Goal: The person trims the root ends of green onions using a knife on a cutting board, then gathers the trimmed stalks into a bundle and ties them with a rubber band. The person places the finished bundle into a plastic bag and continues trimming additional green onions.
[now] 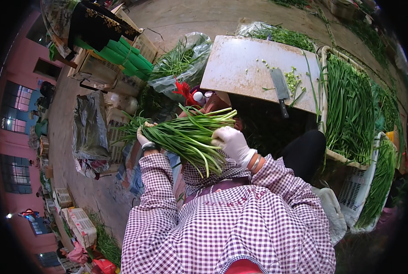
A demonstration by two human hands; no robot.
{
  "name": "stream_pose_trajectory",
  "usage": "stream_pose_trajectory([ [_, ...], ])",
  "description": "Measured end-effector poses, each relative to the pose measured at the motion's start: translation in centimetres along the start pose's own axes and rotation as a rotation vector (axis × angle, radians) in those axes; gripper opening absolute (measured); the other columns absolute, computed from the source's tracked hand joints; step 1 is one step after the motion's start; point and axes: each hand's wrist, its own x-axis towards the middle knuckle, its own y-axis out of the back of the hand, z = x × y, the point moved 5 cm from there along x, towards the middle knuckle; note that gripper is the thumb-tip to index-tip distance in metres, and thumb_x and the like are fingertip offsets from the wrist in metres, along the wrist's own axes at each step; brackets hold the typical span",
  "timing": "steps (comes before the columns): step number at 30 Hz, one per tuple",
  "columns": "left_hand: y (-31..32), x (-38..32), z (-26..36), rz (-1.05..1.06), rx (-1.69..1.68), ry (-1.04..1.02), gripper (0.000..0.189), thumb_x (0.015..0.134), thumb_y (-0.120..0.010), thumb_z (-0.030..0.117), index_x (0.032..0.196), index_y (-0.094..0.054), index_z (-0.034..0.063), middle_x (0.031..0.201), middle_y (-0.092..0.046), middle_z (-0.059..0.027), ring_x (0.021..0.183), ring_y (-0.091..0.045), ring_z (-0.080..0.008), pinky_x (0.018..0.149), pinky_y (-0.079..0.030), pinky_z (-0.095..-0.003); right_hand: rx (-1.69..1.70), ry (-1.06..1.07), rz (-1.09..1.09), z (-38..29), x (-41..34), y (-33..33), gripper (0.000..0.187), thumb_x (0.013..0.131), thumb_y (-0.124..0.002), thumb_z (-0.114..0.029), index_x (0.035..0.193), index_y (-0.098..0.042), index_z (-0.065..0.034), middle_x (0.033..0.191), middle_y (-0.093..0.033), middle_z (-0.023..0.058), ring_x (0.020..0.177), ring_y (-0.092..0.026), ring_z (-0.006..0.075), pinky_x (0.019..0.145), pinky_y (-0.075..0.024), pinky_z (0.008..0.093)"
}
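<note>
A loose bunch of long green leafy stalks, apparently Chinese chives, lies across my lap with its pale ends to the right. My left hand, in a pale glove, is closed round its leafy end. At the pale stem ends is my right hand, white-gloved with fingers curled; whether it pinches a stalk cannot be told. Beyond them, a cleaver rests on a worn white board, its black handle over the near edge. Cut stem pieces are scattered beside the blade.
To the right stand a crate packed with green stalks and another white crate. A clear plastic bag of greens lies left of the board, near a container with bottles. Stacked crates with green bundles stand at upper left.
</note>
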Motion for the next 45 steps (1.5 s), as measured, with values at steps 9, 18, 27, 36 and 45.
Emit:
stream_pose_trajectory([
  [9,4.1,3.4,-0.6,0.125,0.107,-0.002,0.026,0.087,-0.048,0.024,0.072,-0.058,0.0053,0.068,-0.06,-0.0074,0.063,-0.056,-0.0233,0.081,-0.049,-0.0393,-0.319,-0.04,-0.295,5.3,0.7,2.0,0.019,0.088,-0.06,-0.03,0.089,-0.063,-0.0113,0.073,-0.065,0.0147,0.068,-0.065,0.0361,0.062,-0.0515,0.047],
  [18,17.7,11.7,0.9,-0.269,1.345,-0.372,0.035,0.09,-0.038,0.028,0.088,-0.067,0.0088,0.095,-0.067,-0.0112,0.088,-0.063,-0.029,0.083,-0.05,-0.044,0.605,-0.662,0.019,10.1,-5.5,3.6,0.02,0.089,-0.069,-0.021,0.085,-0.069,-0.0006,0.071,-0.067,0.001,0.065,-0.057,0.0076,0.061,-0.0478,0.028],
  [27,8.6,5.4,-3.1,-0.232,2.498,-0.171,0.042,0.092,-0.035,0.028,0.103,-0.069,0.0062,0.109,-0.066,-0.0158,0.102,-0.062,-0.0332,0.091,-0.047,-0.0492,1.506,-0.769,-0.134,6.3,-4.7,-4.0,0.043,0.091,-0.063,-0.013,0.131,-0.052,-0.0018,0.118,-0.063,0.0071,0.103,-0.06,0.0159,0.091,-0.0486,0.0324],
  [36,-0.5,-1.7,-2.3,-0.227,2.692,-0.223,0.036,0.089,-0.036,0.031,0.082,-0.063,0.0085,0.089,-0.065,-0.0127,0.086,-0.061,-0.0309,0.082,-0.049,-0.0473,1.579,-0.798,0.054,6.1,-3.2,-7.4,0.028,0.092,-0.061,-0.008,0.12,-0.06,-0.0037,0.11,-0.066,0.0081,0.093,-0.065,0.0182,0.082,-0.0553,0.0342],
  [45,17.3,10.9,1.9,-0.29,1.39,-0.421,0.032,0.088,-0.037,0.032,0.075,-0.057,0.0102,0.082,-0.061,-0.0112,0.08,-0.058,-0.0303,0.08,-0.048,-0.0483,1.497,-0.794,0.045,5.6,-3.4,-6.5,0.034,0.089,-0.062,-0.003,0.123,-0.059,-0.0027,0.116,-0.065,0.0083,0.1,-0.063,0.0174,0.087,-0.0526,0.0326],
])
